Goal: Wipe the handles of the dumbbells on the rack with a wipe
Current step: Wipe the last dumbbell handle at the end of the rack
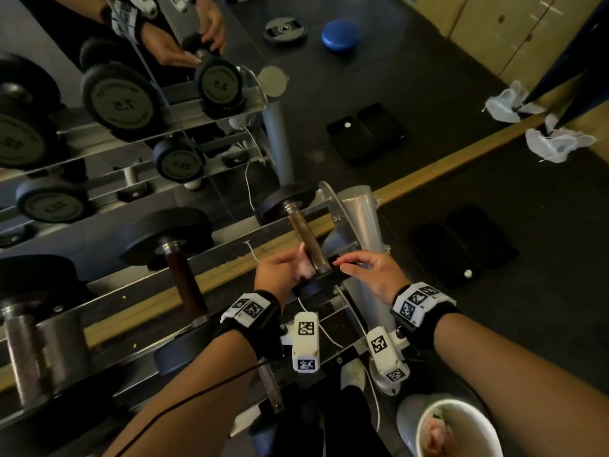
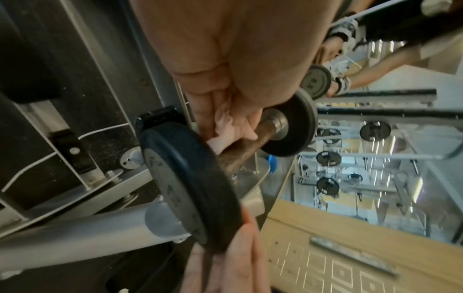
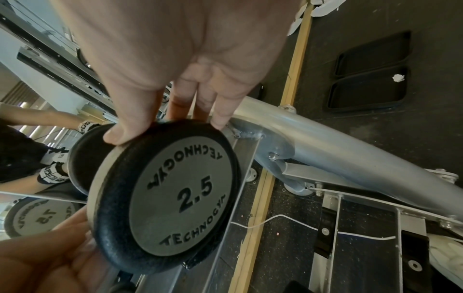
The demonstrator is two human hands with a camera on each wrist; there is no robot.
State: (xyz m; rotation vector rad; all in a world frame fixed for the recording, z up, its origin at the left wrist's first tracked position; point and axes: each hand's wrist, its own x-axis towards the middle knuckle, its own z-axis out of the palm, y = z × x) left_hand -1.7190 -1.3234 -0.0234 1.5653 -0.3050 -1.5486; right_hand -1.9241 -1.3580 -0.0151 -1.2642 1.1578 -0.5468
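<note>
A small 2.5 dumbbell lies at the right end of the rack (image 1: 230,252), its brown handle (image 1: 304,239) pointing away from me. My left hand (image 1: 296,265) holds a crumpled pinkish wipe (image 1: 305,268) against the near end of that handle. The left wrist view shows the wipe (image 2: 225,123) bunched between the thumb and fingers, right against the handle (image 2: 245,150). My right hand (image 1: 349,262) grips the rim of the dumbbell's near head (image 3: 175,198). Its thumb (image 3: 120,136) is on one side of the rim and its fingers (image 3: 220,119) on the other.
A larger dumbbell (image 1: 178,265) sits to the left on the same rail, with more beyond it. A mirror behind doubles the rack. The silver rack post (image 1: 359,219) stands just right of my hands. A white bucket (image 1: 474,420) holding wipes is at the lower right, and black trays (image 1: 461,249) lie on the floor.
</note>
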